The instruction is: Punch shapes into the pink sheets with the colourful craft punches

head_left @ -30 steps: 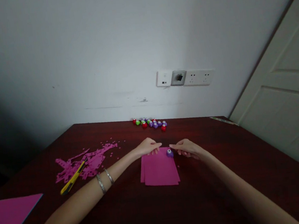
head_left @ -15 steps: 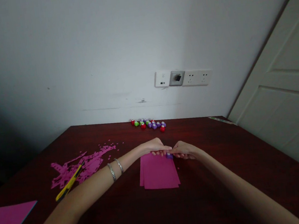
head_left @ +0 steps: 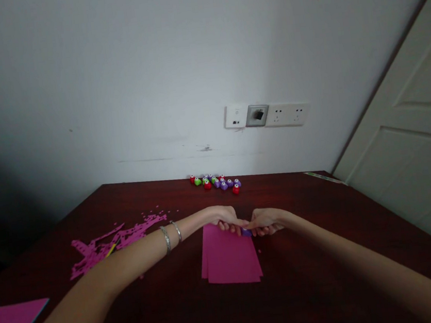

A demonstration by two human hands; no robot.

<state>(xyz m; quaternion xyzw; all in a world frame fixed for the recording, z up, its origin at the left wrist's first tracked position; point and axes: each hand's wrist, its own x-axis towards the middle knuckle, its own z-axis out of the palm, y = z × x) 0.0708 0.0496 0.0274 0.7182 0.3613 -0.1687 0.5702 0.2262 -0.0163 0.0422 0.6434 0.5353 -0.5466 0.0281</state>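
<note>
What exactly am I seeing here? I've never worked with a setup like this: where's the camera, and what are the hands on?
There is no machine: these are a person's bare left hand and right hand. Every picture comes from one camera worn on the head, looking forward and down.

On the dark table, the thumbs meet over a small purple piece at the far right corner of stacked pink sheets; the hands hide how firmly each holds it. To the left lie pink scraps and a partly hidden yellow tool. Small red, green and purple pieces sit near the wall.
</note>
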